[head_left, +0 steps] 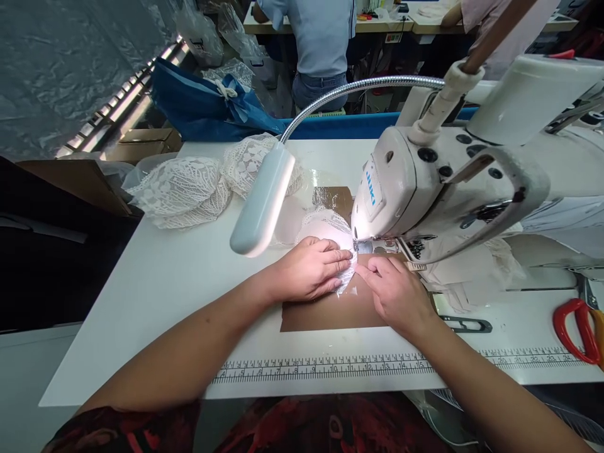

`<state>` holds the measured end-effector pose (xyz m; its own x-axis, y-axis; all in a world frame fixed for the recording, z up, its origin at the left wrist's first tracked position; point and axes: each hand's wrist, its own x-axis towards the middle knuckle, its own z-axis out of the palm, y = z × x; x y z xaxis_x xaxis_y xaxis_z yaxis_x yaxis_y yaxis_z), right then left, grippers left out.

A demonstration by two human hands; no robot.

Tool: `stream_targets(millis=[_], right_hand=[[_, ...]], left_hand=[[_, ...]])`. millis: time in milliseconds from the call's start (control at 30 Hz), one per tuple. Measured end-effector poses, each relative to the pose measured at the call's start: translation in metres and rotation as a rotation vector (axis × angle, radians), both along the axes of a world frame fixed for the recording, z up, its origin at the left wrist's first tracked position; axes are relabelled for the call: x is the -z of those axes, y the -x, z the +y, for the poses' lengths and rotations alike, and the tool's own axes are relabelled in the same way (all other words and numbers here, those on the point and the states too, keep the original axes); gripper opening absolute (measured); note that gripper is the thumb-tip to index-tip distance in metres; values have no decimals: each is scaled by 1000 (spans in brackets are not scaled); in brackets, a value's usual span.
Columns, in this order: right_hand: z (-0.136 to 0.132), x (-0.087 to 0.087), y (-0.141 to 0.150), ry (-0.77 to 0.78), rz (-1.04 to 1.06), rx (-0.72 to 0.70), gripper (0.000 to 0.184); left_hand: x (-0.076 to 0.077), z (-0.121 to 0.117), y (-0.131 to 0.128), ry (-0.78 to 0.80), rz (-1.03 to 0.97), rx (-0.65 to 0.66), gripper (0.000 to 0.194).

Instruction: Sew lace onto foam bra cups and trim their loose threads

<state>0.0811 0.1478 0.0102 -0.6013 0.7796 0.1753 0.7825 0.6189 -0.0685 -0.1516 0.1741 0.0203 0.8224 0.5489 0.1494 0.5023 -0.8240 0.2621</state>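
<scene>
A white lace-covered cup piece (325, 225) lies under the needle end of a white sewing machine (391, 182). My left hand (314, 267) rests on it with fingers stretched flat, pressing it against the brown sheet (325, 318) on the bed. To the right of the needle, my right hand (396, 292) has its fingers curled and its fingertips pinched at the cup's edge. The part of the fabric beneath my left palm and fingers is hidden.
A lamp head (263, 200) on a bendable metal neck hangs left of the needle. White lace pieces (184, 189) are heaped at the table's back left. Red-handled scissors (576, 330) lie far right, and a ruler strip (330, 368) runs along the front edge. People sit beyond.
</scene>
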Motion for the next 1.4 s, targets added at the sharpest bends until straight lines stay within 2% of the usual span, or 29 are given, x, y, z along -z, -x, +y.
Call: stream_targets(millis=[167, 367, 733, 933, 1133, 1400], right_hand=[[4, 1, 2, -69, -4, 29, 48], [8, 0, 2, -57, 17, 61, 48], [4, 4, -17, 88, 105, -221, 44], [4, 1, -17, 93, 100, -242, 42], [4, 2, -17, 75, 130, -255, 44], [6, 1, -17, 68, 289, -240, 38]], left_hand=[[1, 1, -3, 4, -12, -66, 43], [4, -1, -2, -23, -12, -99, 41], [6, -3, 2, -23, -75, 4, 32], [8, -3, 1, -21, -61, 31, 33], [5, -4, 1, -38, 10, 45, 34], [7, -3, 3, -46, 8, 74, 33]])
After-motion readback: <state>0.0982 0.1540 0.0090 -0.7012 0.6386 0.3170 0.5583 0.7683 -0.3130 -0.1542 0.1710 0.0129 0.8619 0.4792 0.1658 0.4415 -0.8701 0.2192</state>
